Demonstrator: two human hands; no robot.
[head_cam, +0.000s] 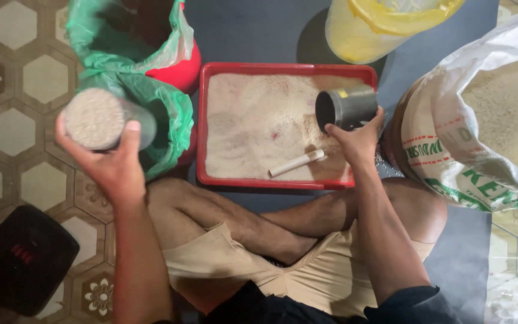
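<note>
green bag point(163, 102), yellow container point(367, 30), white sack point(481, 114), black case point(22, 258)

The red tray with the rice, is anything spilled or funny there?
A few pale grains lie scattered on the dark mat between the red plastic tray and the big white sack. A small white stick also lies loose on the grain inside the tray. Nothing looks broken.

The person wears beige fabric shorts point(325, 270) and a dark top point(283, 309); both forearms, the hands and the legs are bare.
</note>
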